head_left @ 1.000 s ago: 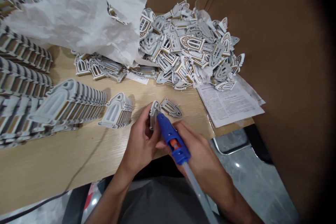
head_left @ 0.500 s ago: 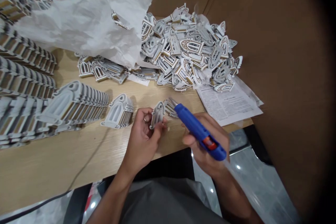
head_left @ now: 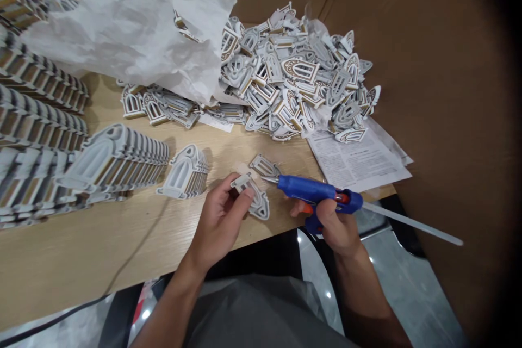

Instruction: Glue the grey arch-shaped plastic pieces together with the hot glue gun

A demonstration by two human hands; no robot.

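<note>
My left hand (head_left: 222,223) pinches a small white arched window piece (head_left: 258,202) between thumb and fingers, its pointed top toward the lower right. My right hand (head_left: 336,225) grips a blue hot glue gun (head_left: 310,189) with an orange trigger. A long translucent glue stick (head_left: 414,223) sticks out of its back end. The gun's metal nozzle points left, close to the upper edge of the held piece; I cannot tell whether they touch. Just behind the nozzle another window piece (head_left: 264,165) lies flat on the wooden table (head_left: 134,250).
A big loose heap of window pieces (head_left: 302,70) lies at the back, partly under crumpled white paper (head_left: 122,38). Neat rows of stacked pieces (head_left: 122,160) stand at left, with a shorter stack (head_left: 185,173) beside them. Printed sheets (head_left: 359,160) lie at right, near a brown panel (head_left: 440,92).
My left hand has turned the window piece from upright to point toward the lower right. My right hand has swung the glue gun to nearly level, its nozzle now lower, near the piece.
</note>
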